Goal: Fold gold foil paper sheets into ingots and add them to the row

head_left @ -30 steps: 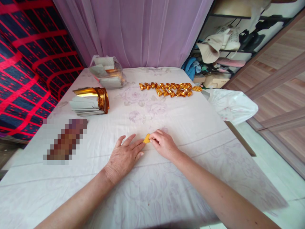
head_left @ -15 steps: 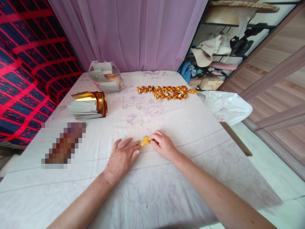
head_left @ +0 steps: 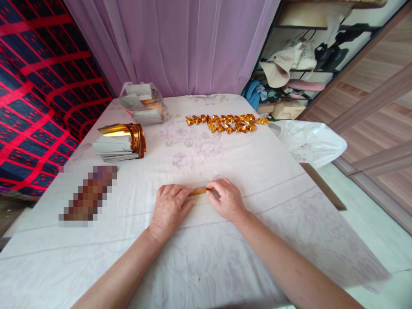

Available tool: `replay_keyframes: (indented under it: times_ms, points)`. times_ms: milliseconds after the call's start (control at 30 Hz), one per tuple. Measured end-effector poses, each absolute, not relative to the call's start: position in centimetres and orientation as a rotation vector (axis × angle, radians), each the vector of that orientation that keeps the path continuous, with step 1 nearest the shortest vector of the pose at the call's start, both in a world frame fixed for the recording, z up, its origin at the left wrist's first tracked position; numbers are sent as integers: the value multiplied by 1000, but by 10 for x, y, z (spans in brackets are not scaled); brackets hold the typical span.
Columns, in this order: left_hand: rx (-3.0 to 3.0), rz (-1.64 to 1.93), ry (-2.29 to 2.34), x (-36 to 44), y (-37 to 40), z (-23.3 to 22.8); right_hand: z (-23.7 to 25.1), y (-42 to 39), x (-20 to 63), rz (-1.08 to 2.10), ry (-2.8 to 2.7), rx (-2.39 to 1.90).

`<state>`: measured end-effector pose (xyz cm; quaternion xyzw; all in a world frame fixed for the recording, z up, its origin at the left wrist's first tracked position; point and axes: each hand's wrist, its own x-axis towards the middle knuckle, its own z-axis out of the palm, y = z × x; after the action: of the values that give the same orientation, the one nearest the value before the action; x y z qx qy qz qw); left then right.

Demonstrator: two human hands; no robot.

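A small piece of gold foil paper point(head_left: 198, 191) lies on the white flowered tablecloth point(head_left: 244, 167), pinched between both hands. My left hand point(head_left: 170, 207) has its fingers curled over the paper's left end. My right hand point(head_left: 226, 198) presses down on the right end. Only a thin gold strip shows between the fingertips. A cluster of several folded gold paper pieces point(head_left: 227, 122) lies at the far side of the table.
A stack of silver and gold foil sheets point(head_left: 120, 141) sits at the left. A clear plastic bag of more sheets point(head_left: 142, 104) lies behind it. A blurred patch point(head_left: 87, 195) covers something at the near left. The table's right edge drops to a tiled floor.
Both hands have closed over the gold paper. It showed as a triangle between the fingers and is now flattened to a thin strip. The left fingers went from spread to curled.
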<state>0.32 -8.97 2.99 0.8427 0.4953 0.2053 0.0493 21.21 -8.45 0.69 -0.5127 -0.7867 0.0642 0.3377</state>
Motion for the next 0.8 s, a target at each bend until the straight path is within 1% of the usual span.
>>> replay_keyframes:
  times_ms: [300, 533, 667, 800]
  points:
    - [2664, 681, 1476, 2, -88, 26, 14, -90, 210, 256, -2170, -1110]
    - [2766, 575, 1481, -8, -87, 29, 12, -83, 222, 214, -2209, -1119]
    - [2728, 614, 1499, -10, -84, 29, 10, -84, 223, 238, -2295, -1109]
    - [2634, 624, 1477, -11, -83, 28, 11, -86, 219, 142, -2363, -1088]
